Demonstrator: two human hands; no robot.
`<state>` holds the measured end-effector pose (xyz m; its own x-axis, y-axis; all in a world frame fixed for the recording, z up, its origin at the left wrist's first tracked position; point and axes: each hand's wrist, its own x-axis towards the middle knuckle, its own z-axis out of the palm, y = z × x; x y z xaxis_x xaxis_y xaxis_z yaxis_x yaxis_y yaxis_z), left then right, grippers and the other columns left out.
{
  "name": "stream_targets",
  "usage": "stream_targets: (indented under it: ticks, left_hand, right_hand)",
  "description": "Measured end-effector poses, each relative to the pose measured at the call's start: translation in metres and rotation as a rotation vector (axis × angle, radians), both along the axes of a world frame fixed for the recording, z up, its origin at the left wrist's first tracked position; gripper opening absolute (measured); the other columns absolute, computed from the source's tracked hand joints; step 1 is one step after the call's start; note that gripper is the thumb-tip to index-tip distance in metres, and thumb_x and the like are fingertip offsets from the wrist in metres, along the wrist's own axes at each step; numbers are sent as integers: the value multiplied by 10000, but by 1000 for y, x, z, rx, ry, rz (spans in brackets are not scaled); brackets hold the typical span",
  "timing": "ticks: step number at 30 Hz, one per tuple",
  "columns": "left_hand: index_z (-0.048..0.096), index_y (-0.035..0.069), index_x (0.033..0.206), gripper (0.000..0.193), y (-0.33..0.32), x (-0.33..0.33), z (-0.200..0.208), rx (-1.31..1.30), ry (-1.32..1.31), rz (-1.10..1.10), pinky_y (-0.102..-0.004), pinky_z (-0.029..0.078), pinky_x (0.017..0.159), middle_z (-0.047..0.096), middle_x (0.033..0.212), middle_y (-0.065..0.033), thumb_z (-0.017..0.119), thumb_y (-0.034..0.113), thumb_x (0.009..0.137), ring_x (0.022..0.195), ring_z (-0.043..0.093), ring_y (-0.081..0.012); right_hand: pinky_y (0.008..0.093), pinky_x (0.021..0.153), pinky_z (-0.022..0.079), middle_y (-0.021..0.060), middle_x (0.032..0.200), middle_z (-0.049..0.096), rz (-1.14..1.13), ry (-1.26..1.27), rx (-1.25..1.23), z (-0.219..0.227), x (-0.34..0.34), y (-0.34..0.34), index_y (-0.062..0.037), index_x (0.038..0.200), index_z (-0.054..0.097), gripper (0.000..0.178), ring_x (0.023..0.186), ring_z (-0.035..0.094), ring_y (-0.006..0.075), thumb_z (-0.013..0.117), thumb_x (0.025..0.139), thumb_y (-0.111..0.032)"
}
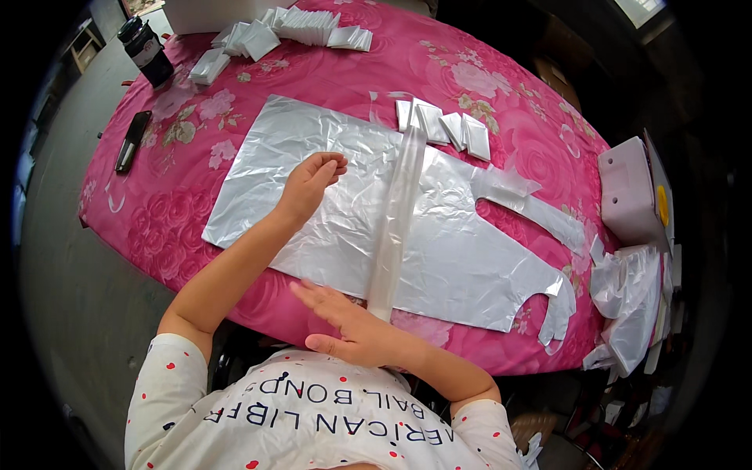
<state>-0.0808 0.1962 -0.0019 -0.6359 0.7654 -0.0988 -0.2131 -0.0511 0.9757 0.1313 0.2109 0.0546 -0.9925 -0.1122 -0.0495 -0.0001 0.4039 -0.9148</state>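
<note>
A thin, silvery-white plastic sheet [454,243] lies spread flat across the table, creased all over. Its right part narrows into strap-like ends with curved cut-outs; I cannot tell whether it is an apron or a bag. Across its middle runs a long translucent plastic strip [398,219], reaching toward the front table edge. Over the sheet's left part is my left hand [312,186], its fingers curled closed and nothing showing in them. My right hand [348,327] hovers at the sheet's near edge, left of the strip's lower end, its fingers stretched out and holding nothing.
Behind the sheet lie several folded white packets [442,125], with more heaped packets [294,30] at the far left. A dark bottle [146,53] and a black phone [133,141] sit on the left. Right of the sheet are a white box [629,184] and crumpled plastic [627,294].
</note>
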Motion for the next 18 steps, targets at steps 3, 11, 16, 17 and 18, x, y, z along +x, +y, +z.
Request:
stream_targets:
  ticks: [3,11,16,17,18]
  left_hand:
    - [526,-10,1135,279,-70,-9,-7,-47,61,32,-280,428,885,585,1099,-85,443,173,941,1008,564,-157]
    - [545,-6,1108,252,-218,14,-18,-185,-48,148,-275,448,834,594,1091,-82,428,139,938,962,574,-140]
    - [527,10,1143,262,-242,43,-14,-208,-179,148,-273,446,839,582,1111,-71,440,150,940,965,568,-137]
    - [524,10,1149,264,-244,46,-14,-204,-167,176,-278,446,843,580,1113,-71,441,147,939,967,568,-139]
    - [520,10,1154,266,-244,48,-14,-197,-154,197,-282,446,847,577,1115,-71,441,144,939,969,568,-142]
  right_hand:
    - [424,1072,238,153,1434,297,103,259,118,-2,-19,8,-56,1332,409,537,1353,227,306,573,852,-232]
    - [436,1098,178,116,1445,296,149,277,917,-61,-16,88,-110,1348,399,647,1355,227,298,508,829,-482]
    - [456,1100,145,94,1438,312,206,440,776,-69,-100,40,-115,1370,364,771,1342,242,312,420,805,-636]
    - [465,1093,151,111,1421,336,211,465,808,-68,-124,20,-86,1359,369,776,1329,270,306,413,810,-632]
    - [470,1090,159,133,1404,354,193,507,710,-67,-146,-2,-57,1343,378,765,1316,294,296,425,816,-610]
